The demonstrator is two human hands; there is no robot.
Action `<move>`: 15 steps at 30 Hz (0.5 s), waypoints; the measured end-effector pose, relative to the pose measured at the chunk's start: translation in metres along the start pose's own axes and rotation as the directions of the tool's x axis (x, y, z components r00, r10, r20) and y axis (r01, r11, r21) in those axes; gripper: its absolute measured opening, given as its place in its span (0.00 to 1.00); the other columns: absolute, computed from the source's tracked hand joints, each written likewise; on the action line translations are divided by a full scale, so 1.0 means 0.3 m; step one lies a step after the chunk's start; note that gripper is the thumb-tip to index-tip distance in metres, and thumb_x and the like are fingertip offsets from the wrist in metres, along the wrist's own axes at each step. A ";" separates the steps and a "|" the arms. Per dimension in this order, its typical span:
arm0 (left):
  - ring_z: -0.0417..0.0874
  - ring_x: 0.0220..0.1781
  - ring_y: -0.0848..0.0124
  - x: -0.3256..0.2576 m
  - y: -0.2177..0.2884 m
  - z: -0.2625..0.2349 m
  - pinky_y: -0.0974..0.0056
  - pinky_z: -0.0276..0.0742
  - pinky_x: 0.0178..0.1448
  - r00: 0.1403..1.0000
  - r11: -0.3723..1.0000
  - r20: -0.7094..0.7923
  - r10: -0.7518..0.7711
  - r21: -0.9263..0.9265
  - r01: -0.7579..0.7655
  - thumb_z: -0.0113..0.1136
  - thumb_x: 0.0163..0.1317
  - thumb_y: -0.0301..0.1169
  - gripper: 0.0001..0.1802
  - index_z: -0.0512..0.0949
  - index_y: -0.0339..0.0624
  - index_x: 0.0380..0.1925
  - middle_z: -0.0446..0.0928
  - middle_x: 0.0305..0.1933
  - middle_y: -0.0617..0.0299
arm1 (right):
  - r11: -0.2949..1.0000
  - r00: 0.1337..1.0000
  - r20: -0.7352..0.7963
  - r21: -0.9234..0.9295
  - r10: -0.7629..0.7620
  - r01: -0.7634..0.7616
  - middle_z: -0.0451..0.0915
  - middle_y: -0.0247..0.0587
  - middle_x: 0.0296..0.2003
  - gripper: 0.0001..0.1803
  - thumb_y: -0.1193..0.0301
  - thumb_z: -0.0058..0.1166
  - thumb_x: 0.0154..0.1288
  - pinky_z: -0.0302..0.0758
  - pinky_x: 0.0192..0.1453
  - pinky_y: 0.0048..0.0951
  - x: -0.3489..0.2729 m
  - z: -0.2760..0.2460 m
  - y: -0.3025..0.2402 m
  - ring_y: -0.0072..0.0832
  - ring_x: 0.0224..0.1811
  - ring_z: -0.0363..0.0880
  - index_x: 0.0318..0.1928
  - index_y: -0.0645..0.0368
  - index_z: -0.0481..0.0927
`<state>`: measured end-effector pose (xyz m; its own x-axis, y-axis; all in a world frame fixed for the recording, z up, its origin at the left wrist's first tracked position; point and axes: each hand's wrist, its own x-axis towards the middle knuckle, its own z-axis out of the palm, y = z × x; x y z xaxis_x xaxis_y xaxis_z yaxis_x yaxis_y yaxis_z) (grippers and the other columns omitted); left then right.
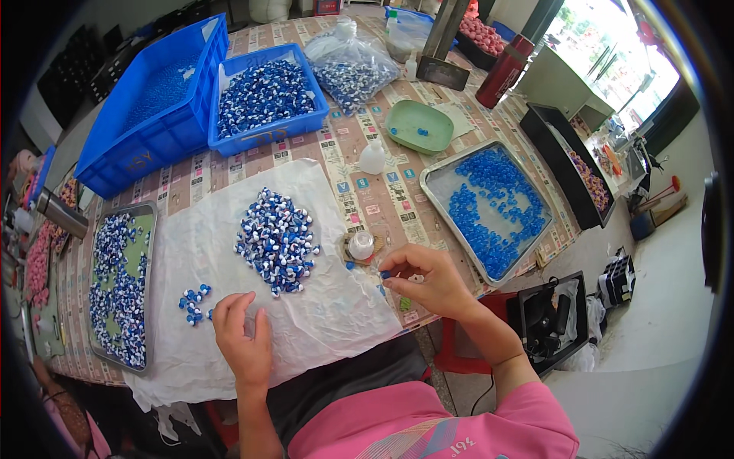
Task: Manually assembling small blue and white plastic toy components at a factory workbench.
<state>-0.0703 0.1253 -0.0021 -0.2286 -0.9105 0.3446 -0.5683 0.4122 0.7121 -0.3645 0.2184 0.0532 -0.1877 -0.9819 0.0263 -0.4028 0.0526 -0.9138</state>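
Note:
My right hand (430, 281) pinches a small blue bead (385, 275) between thumb and fingertips, beside a small clear jar (361, 245) on a brownish pad. Another blue bead (350, 265) lies by the jar. My left hand (243, 336) rests on the white cloth (336, 306), thumb apart from the fingers, with nothing visible in it. Its fingertips are next to a small group of blue-and-white pieces (193, 304). A larger heap of the same blue-and-white pieces (277, 241) sits on the cloth, ahead of and between my hands.
At left is a metal tray (151, 291) of blue-and-white pieces; at right, a metal tray (428, 187) of blue beads. Behind stand blue crates (145, 149), a filled plastic bag (352, 69), a white squeeze bottle (372, 158), a green dish (401, 115) and a red flask (505, 73).

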 end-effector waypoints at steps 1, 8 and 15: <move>0.78 0.46 0.68 -0.003 -0.014 -0.012 0.66 0.73 0.41 1.000 1.000 -0.007 0.004 0.014 -0.004 0.64 0.53 0.19 0.17 0.82 0.41 0.45 0.78 0.49 0.60 | 1.000 1.000 0.011 0.007 -0.004 0.004 0.83 0.37 0.40 0.14 0.81 0.66 0.56 0.79 0.42 0.21 0.004 0.012 -0.005 0.19 0.38 0.82 0.44 0.62 0.84; 0.78 0.46 0.64 0.022 -0.067 -0.051 0.65 0.74 0.44 1.000 1.000 -0.023 0.006 -0.010 -0.007 0.65 0.52 0.18 0.16 0.82 0.40 0.43 0.78 0.46 0.58 | 0.998 0.997 0.045 0.013 -0.063 0.062 0.83 0.39 0.39 0.10 0.83 0.65 0.54 0.79 0.45 0.22 0.013 0.113 -0.047 0.23 0.42 0.82 0.39 0.64 0.85; 0.78 0.45 0.58 0.053 -0.046 -0.030 0.58 0.74 0.49 0.998 0.997 -0.001 0.069 -0.039 -0.069 0.65 0.51 0.18 0.12 0.82 0.38 0.38 0.79 0.41 0.56 | 0.997 0.996 0.052 0.023 -0.079 0.078 0.83 0.40 0.42 0.11 0.82 0.65 0.55 0.81 0.47 0.24 0.019 0.151 -0.054 0.25 0.45 0.84 0.41 0.62 0.86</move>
<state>-0.0589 0.1055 -0.0010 -0.2662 -0.8799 0.3936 -0.5202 0.4749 0.7098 -0.3184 0.2037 0.0496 -0.1090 -0.9910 0.0772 -0.3958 -0.0280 -0.9179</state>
